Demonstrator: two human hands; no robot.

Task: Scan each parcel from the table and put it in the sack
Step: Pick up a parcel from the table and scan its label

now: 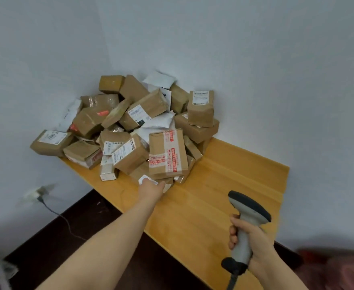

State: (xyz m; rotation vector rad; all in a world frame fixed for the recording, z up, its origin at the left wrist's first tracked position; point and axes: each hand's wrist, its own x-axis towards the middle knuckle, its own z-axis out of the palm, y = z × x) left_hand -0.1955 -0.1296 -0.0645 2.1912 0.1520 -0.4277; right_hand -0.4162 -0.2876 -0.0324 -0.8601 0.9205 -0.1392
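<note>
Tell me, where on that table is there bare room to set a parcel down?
The wooden table is bare on the near right part, between the parcel pile and the scanner in the right hand. The far left corner against the walls is crowded; the left hand reaches the pile's front edge.

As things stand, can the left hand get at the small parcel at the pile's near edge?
Probably yes: the left hand is already at the small parcel, with nothing between them; the box with red tape sits just behind.
</note>
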